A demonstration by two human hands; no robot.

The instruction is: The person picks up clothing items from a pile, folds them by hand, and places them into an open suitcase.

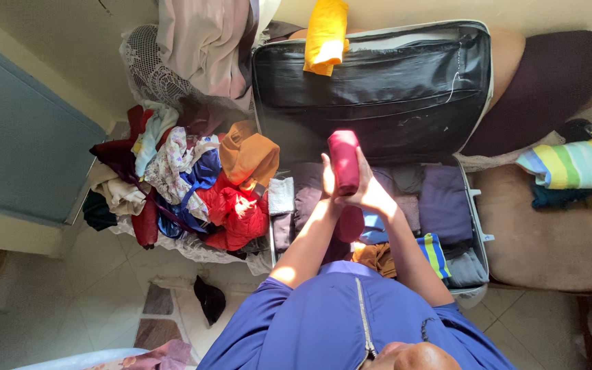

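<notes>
Both hands, left hand and right hand, fingers closed around the lower end of a rolled maroon cloth, upright above the open suitcase; judged light, soft, compressible; grip mid-roll to prevent unrolling

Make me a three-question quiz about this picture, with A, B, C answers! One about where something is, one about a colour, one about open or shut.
1. Where is the yellow cloth?
A. on the suitcase lid's top edge
B. on the floor
C. in a hand

2. What colour is the rolled cloth in both hands?
A. green
B. dark red
C. white

3. The suitcase is:
A. zipped shut
B. open
C. upside down

Answers: 1 A, it hangs over the lid. 2 B, the left hand and right hand hold a dark red roll. 3 B, folded clothes show inside.
</notes>
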